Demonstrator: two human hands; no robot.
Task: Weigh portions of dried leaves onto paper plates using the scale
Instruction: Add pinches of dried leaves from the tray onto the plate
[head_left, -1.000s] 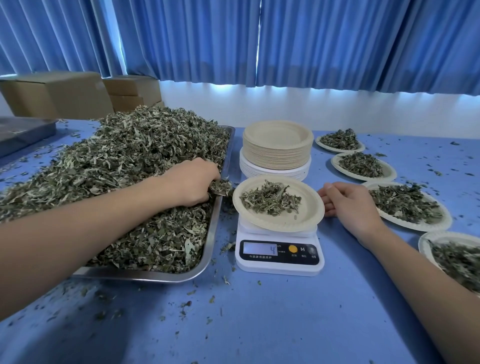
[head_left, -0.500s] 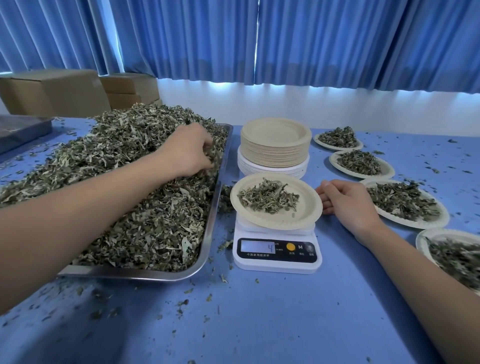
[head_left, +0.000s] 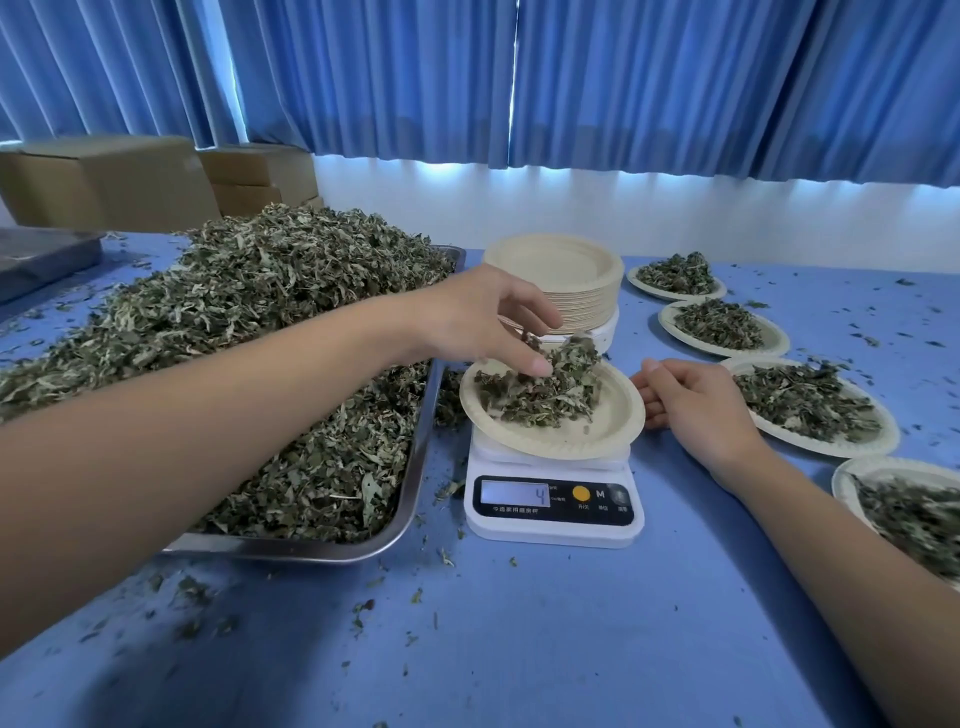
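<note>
A white digital scale (head_left: 553, 512) stands in the middle of the blue table, its display reading 4. On it sits a paper plate (head_left: 608, 431) with a small heap of dried leaves (head_left: 545, 395). My left hand (head_left: 478, 317) hovers over the plate's left side, fingers spread downward, with a clump of leaves at its fingertips. My right hand (head_left: 691, 400) rests on the table just right of the plate, fingers loosely curled, holding nothing. A steel tray (head_left: 415, 499) piled high with dried leaves (head_left: 249, 322) lies left of the scale.
A stack of unused paper plates (head_left: 558, 275) stands behind the scale. Several filled plates (head_left: 810, 400) line the right side. Cardboard boxes (head_left: 109, 182) sit at the back left. Leaf crumbs litter the blue cloth (head_left: 519, 649).
My left hand has left the tray's leaf pile and moved right over the plate on the scale, bringing a pinch of leaves. My right hand has stayed beside the plate.
</note>
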